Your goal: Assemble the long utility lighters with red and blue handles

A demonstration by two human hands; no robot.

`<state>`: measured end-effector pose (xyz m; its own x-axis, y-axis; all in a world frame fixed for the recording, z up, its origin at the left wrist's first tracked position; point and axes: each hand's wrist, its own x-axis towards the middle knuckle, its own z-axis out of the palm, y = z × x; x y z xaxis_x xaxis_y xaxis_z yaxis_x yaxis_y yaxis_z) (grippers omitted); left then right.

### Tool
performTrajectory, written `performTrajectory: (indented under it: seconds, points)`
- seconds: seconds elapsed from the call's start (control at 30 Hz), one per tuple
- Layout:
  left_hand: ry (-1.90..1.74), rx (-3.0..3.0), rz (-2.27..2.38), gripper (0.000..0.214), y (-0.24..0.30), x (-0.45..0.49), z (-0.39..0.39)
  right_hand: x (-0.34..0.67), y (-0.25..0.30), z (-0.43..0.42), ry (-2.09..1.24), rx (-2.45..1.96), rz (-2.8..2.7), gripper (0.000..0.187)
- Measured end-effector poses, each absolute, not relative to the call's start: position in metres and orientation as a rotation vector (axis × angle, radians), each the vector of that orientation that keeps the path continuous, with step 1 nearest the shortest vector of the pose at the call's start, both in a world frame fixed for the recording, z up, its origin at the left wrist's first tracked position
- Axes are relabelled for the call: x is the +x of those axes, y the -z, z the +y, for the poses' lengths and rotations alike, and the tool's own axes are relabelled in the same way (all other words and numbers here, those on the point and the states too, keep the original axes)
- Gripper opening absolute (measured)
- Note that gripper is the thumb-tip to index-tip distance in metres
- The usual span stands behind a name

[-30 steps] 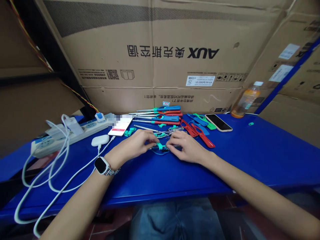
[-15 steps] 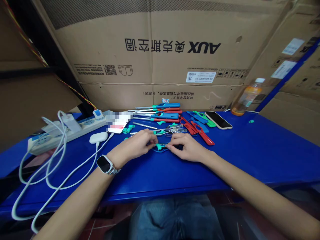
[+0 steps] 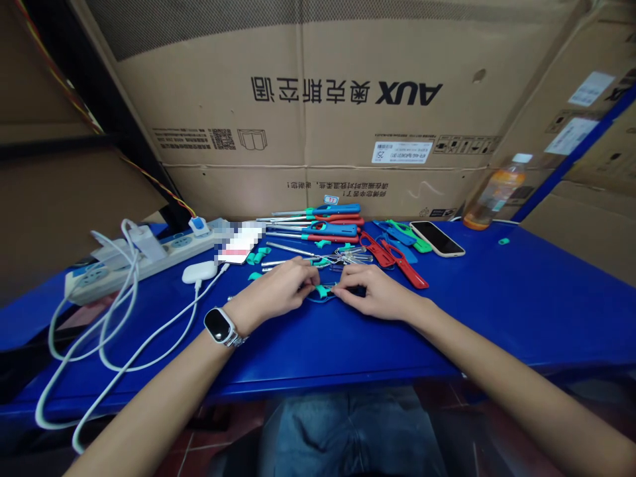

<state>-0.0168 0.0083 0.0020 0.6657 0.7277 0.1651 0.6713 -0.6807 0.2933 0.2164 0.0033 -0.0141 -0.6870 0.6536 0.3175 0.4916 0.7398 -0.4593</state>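
Both my hands rest together on the blue table (image 3: 497, 311). My left hand (image 3: 278, 291), with a watch on its wrist, has its fingers curled onto a blue lighter-like handle (image 3: 324, 296) carrying a teal trigger piece (image 3: 322, 290). My right hand (image 3: 370, 293) pinches the right end of the same handle. Just behind lie several long-nosed lighters with blue and red handles (image 3: 328, 228) and loose red, blue and green shell halves (image 3: 397, 255). Small teal parts (image 3: 256, 256) lie to the left.
A white power strip (image 3: 144, 255) with cables trails off the left edge. A white pod (image 3: 199, 271), a phone (image 3: 237, 244) and a second phone (image 3: 437, 238) lie on the table. An orange drink bottle (image 3: 494, 192) stands at the right, before cardboard boxes (image 3: 348, 99).
The hands stay closed on the blue handle and have shifted only slightly; the view moved a little. The fingers work at the teal piece.
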Motion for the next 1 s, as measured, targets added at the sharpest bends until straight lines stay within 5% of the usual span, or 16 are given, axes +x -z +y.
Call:
performTrajectory:
  seconds: [0.57, 1.0]
  points:
    - [-0.518, 2.583, 1.074, 0.003, 0.000, -0.022, 0.014, 0.171, 0.017, -0.008, -0.182, -1.246, -2.382, 0.007]
    - [-0.366, 2.749, 0.940, 0.014, 0.008, -0.030, 0.010, 0.172, 0.015, -0.010, -0.043, -1.341, -2.455, 0.010]
